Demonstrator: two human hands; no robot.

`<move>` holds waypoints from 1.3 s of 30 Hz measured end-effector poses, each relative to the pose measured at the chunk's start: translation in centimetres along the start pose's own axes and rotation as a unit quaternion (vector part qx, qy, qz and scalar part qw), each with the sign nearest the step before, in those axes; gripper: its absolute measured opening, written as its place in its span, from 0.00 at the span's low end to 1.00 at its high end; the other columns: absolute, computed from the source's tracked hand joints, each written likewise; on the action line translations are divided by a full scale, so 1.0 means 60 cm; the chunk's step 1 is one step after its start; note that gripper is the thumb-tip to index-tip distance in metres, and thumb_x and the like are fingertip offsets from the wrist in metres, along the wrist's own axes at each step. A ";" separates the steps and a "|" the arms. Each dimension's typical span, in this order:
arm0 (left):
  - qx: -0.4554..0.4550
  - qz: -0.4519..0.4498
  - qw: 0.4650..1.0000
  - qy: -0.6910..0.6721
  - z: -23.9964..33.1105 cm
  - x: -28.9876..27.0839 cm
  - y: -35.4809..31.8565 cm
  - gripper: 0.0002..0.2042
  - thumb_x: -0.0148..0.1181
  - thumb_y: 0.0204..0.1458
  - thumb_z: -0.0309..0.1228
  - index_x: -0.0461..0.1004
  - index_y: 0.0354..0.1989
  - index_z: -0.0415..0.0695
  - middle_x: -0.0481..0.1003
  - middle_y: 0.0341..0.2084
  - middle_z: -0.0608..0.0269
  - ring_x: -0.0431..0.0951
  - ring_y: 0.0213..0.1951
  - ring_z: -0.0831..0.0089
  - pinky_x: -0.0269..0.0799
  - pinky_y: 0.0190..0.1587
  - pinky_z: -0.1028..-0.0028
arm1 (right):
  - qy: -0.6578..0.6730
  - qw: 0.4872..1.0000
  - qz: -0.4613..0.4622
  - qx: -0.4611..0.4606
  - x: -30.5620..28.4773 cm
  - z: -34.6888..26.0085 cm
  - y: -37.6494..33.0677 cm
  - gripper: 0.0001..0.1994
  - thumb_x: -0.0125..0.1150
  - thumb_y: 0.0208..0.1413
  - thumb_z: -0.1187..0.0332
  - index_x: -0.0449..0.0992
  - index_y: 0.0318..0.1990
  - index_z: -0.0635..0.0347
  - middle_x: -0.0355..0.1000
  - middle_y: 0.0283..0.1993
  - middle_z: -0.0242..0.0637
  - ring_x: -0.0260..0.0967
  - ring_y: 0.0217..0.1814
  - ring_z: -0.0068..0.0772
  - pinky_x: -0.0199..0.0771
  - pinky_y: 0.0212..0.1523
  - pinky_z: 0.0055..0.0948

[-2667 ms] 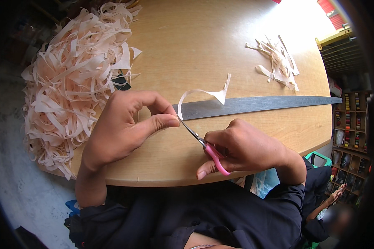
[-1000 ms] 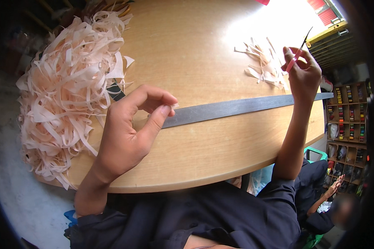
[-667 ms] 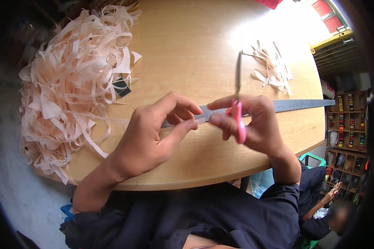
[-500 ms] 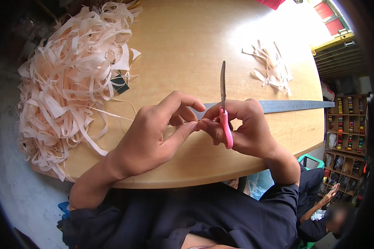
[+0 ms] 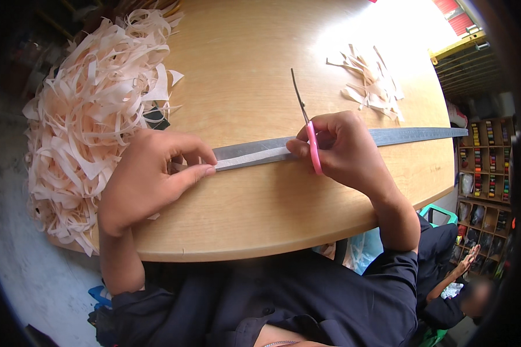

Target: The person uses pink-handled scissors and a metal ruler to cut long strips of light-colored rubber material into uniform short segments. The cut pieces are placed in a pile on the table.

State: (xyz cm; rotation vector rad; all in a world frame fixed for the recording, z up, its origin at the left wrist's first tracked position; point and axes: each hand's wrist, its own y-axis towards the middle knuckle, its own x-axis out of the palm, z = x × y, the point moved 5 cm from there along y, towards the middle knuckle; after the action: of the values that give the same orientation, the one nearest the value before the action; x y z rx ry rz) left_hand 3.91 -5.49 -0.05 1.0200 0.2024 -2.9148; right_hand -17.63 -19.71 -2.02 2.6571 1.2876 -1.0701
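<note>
Compared with half a second earlier, a pale strip (image 5: 252, 157) is now stretched flat along the grey metal ruler (image 5: 388, 136), pinched at each end by the left hand (image 5: 150, 179) and right hand (image 5: 344, 150). Pink-handled scissors (image 5: 307, 124) are gripped, blades upward, on the smooth wooden table (image 5: 243, 69).

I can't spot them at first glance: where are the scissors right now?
The pink-handled scissors are in the right hand, blades pointing up and away, just above the long metal ruler near the table's middle.

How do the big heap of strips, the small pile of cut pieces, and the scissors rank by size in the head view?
1. Big heap of strips, by far the largest.
2. Small pile of cut pieces.
3. Scissors, partly hidden in the right hand, so less certain.
</note>
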 end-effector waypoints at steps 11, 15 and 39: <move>0.256 0.071 0.934 0.238 0.052 0.057 0.000 0.21 0.74 0.51 0.32 0.79 0.54 0.42 0.76 0.53 0.58 0.73 0.55 0.56 0.69 0.58 0.58 | 0.015 1.000 0.004 0.015 -0.022 0.004 -0.003 0.13 0.73 0.62 0.66 0.83 0.34 0.71 0.76 0.21 0.31 0.73 0.23 0.15 0.70 0.23 0.19; 0.281 0.014 0.916 0.285 0.052 0.120 -0.003 0.29 0.69 0.55 0.37 0.73 0.66 0.44 0.71 0.64 0.62 0.66 0.62 0.56 0.62 0.65 0.54 | -0.003 0.997 0.071 0.014 -0.047 0.004 0.002 0.13 0.73 0.63 0.65 0.83 0.37 0.72 0.77 0.23 0.33 0.74 0.22 0.17 0.70 0.22 0.18; 0.274 0.004 0.904 0.328 0.053 0.145 -0.005 0.26 0.63 0.62 0.44 0.75 0.65 0.45 0.67 0.62 0.70 0.58 0.64 0.63 0.50 0.68 0.56 | -0.095 0.994 0.053 -0.008 -0.032 -0.002 -0.008 0.12 0.77 0.58 0.68 0.83 0.32 0.70 0.78 0.21 0.36 0.69 0.23 0.14 0.69 0.24 0.23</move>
State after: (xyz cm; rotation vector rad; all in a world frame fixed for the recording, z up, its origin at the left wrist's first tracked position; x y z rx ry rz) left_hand -4.89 -5.66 -2.97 2.0403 -0.6395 -2.5333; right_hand -18.71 -20.71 -0.67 2.5072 1.1031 -1.2537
